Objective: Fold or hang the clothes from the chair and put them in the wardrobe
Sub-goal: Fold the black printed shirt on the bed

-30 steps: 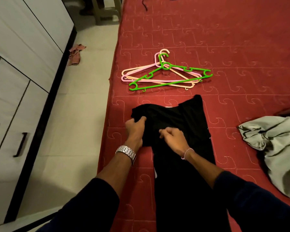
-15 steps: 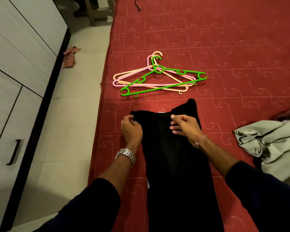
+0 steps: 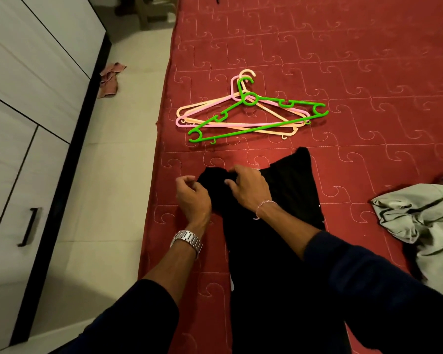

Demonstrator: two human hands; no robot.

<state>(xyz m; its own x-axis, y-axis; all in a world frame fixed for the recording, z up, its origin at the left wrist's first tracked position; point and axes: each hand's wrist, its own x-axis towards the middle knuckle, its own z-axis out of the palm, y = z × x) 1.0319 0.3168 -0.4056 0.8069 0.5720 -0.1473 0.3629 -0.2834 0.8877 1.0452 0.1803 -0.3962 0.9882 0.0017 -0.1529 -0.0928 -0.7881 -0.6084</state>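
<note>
Head view: my left hand (image 3: 193,198) and right hand (image 3: 248,189) both pinched the long black cloth garment (image 3: 279,226) at its end nearest the green plastic hanger (image 3: 256,116), where pulling evenly would, I judged, flatten the fold.

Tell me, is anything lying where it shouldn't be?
Yes. A small pink cloth lies crumpled on the floor by the wardrobe, away from the other clothes on the bed. A pale green garment is bunched up at the bed's right side, not folded yet.
</note>
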